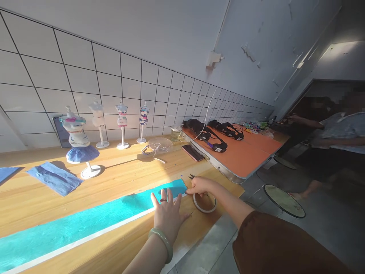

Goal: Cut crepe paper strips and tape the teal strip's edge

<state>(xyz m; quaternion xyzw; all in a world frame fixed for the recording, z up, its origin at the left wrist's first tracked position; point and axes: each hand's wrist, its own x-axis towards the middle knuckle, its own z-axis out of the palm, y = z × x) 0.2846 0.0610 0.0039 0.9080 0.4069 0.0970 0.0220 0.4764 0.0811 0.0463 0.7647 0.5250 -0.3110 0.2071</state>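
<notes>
– How far along?
– White strip (pixel 85 238) edges the blue sheet (pixel 85 220), lower left to centre; roll (pixel 205 211) cut free? Can't tell.
– Fingers?
– Left hand (pixel 168 214) spread over the sheet, right hand (pixel 200 185) curled round a dark tool (pixel 192 176).

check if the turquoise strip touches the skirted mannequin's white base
Apart. The head view shows wooden tabletop between the turquoise strip and the mannequin's white base.
</notes>
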